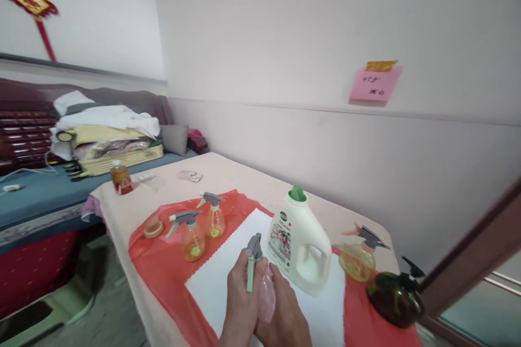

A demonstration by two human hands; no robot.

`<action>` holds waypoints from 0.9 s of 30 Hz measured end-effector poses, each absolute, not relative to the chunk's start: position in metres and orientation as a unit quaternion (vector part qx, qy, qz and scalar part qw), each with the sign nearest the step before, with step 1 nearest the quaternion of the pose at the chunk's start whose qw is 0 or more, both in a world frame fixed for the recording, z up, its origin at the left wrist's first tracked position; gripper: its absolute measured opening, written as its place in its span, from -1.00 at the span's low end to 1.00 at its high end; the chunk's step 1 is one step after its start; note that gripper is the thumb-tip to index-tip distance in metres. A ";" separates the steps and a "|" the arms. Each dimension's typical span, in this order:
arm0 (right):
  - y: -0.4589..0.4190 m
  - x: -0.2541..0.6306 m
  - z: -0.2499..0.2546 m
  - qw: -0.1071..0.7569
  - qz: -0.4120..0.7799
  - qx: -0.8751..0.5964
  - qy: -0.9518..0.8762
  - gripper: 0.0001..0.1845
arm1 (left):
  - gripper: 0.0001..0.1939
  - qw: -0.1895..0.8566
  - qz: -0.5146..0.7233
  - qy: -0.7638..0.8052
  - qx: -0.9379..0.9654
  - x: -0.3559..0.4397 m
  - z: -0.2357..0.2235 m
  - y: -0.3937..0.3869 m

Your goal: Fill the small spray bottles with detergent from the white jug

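Note:
Both hands meet around a small pink spray bottle (267, 298) over the white cloth. My left hand (238, 293) is closed about its grey spray head, with the pale green trigger pointing down toward me. My right hand (285, 303) wraps the pink body from the other side; some fingers are hidden. Just beyond them stands a large white detergent jug (301, 244) without a visible screw cap, its green spout showing. To the left are two clear spray bottles, a nearer one (192, 241) and a farther one (215, 222), each with a little yellowish liquid at the bottom.
On the right are a yellowish spray bottle (358, 260) and a dark green pump bottle (395, 298). A round cap-like piece (153, 226) lies on the red plastic sheet (163, 276). Farther left stands a drink bottle (121, 178). A wall runs behind the table.

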State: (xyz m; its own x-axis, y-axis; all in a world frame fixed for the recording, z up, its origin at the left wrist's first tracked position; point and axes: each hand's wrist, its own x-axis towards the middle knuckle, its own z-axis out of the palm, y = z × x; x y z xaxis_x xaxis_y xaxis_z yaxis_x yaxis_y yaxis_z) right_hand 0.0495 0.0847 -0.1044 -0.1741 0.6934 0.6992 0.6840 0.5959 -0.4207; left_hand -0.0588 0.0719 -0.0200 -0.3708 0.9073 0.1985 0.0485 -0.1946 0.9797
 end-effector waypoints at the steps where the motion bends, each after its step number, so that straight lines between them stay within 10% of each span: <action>1: 0.087 0.045 -0.104 0.464 0.024 -0.453 -0.761 -0.25 | -0.73 0.343 0.630 0.532 0.449 -0.062 -0.019 0.073; 9: 0.097 0.037 -0.114 0.463 0.288 -0.455 -0.704 -0.14 | -0.76 0.361 0.635 0.515 0.448 -0.072 -0.023 0.082; 15: 0.135 0.018 -0.086 0.433 0.346 -0.495 -0.669 -0.33 | -0.26 0.369 0.643 0.602 0.298 -0.080 -0.026 0.092; 19: 0.198 -0.016 -0.083 0.431 0.347 -0.505 -0.663 -0.17 | -0.46 0.345 0.682 0.607 0.216 -0.087 -0.035 0.095; 27: 0.294 -0.065 -0.107 0.437 0.336 -0.497 -0.670 -0.57 | -0.67 0.401 0.710 0.554 0.168 -0.085 -0.053 0.102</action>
State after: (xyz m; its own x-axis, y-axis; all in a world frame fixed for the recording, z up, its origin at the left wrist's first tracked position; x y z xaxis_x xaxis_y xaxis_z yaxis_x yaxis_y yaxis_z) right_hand -0.0649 0.2941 -0.1070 -0.1247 0.9598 0.2515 0.3726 0.2803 -0.8847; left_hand -0.0848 0.1022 -0.0529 -0.6213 0.7561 -0.2058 -0.3836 -0.0645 0.9212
